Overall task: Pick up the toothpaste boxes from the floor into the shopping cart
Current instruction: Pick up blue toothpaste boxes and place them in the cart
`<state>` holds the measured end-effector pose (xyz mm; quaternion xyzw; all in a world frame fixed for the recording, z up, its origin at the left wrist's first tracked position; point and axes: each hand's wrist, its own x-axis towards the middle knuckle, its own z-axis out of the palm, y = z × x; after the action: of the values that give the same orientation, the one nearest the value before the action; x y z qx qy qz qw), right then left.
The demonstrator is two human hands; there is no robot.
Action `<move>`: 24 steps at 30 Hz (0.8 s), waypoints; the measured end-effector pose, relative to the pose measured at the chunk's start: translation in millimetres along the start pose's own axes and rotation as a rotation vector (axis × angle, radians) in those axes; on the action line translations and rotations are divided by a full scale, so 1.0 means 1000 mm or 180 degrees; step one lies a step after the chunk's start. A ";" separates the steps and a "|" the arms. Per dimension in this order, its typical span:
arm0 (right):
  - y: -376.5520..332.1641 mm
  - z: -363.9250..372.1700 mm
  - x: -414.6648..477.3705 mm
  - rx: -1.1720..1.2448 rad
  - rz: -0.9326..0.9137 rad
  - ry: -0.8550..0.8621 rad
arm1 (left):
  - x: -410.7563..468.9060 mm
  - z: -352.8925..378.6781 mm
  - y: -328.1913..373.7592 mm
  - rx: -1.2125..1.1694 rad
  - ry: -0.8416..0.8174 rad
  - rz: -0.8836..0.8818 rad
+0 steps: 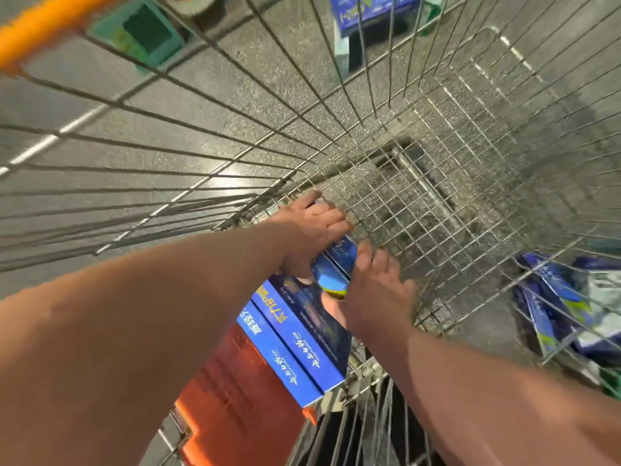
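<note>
Reaching down into the shopping cart [437, 169], both bare arms are meeting over one toothpaste box [337, 264] just above the basket's wire bottom. The left hand [312, 230] is gripping it from above, its fingers [331, 215] curling over the far end so that much of the box is hidden under the palm. The right hand [378, 292] is lying against the box's near right edge, fingers spread and fairly straight, fingertips touching the cardboard. Whether its thumb is pinching underneath I cannot tell. The box is showing as a slim rectangular carton, glossy dark blue with a brighter blue panel and a yellow-green streak at its near corner (motion blur is softening the print).

Just beside it, toward the viewer, two longer blue cartons [295, 341] are lying flat inside the cart, touching along their long edges, with white and gold lettering on smooth printed card. They are resting partly on an orange plastic flap [232, 391] with a matte, ribbed face. The cart is showing thin shiny metal wire, a fine square grid at the bottom and long bars on the sides, with an orange handle [43, 25] at the upper left. Through the right side wall, more blue cartons [551, 297] are lying jumbled on the speckled grey floor [208, 95], well apart from both hands.
</note>
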<state>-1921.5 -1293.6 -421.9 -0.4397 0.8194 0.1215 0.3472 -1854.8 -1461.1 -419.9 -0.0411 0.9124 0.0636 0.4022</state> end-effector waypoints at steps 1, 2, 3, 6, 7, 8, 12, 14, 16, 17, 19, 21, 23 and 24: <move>0.000 -0.001 -0.001 0.0037 -0.0017 0.0017 | 0.000 -0.002 -0.001 -0.0014 -0.0033 0.0023; 0.002 -0.003 -0.002 0.0081 -0.0027 0.0039 | 0.000 -0.003 -0.001 -0.0018 -0.0032 0.0052; 0.003 -0.004 -0.001 0.0128 -0.0059 0.0012 | 0.001 -0.005 -0.002 -0.0008 -0.0008 0.0083; 0.006 -0.004 0.001 0.0215 -0.0152 -0.0233 | 0.003 -0.008 -0.001 -0.0015 -0.0003 0.0123; 0.007 -0.004 0.001 0.0212 -0.0176 -0.0263 | 0.004 -0.008 0.000 -0.0030 0.0004 0.0105; 0.007 -0.004 0.002 0.0165 -0.0196 -0.0257 | 0.004 -0.007 0.001 -0.0048 0.0016 0.0072; 0.008 -0.014 0.007 0.0038 -0.0254 -0.0351 | -0.003 -0.007 0.003 -0.0022 -0.0052 -0.0092; 0.013 -0.029 0.010 0.0099 -0.0161 -0.0545 | -0.014 -0.012 0.007 -0.0007 -0.0044 -0.0191; 0.020 -0.049 0.008 -0.0152 -0.0254 -0.0696 | -0.031 -0.021 0.012 -0.0052 0.0063 -0.0262; 0.023 -0.062 0.006 -0.0193 -0.0227 -0.0747 | -0.040 -0.027 0.014 -0.0110 0.0100 -0.0303; 0.029 -0.094 -0.006 0.0019 -0.0103 -0.0729 | -0.063 -0.051 0.016 -0.0188 0.0162 -0.0458; 0.032 -0.129 -0.034 0.0025 -0.0099 -0.0514 | -0.091 -0.082 0.021 -0.0229 0.0175 -0.0623; 0.034 -0.160 -0.073 -0.0106 -0.0186 -0.0153 | -0.122 -0.115 0.030 -0.0250 0.0194 -0.0708; 0.036 -0.174 -0.093 -0.0174 -0.0213 0.0032 | -0.139 -0.132 0.036 -0.0224 0.0259 -0.0756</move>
<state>-1996.1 -1301.2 -236.1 -0.4768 0.8023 0.1298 0.3348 -1862.0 -1442.0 -226.2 -0.1654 0.9139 0.0458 0.3679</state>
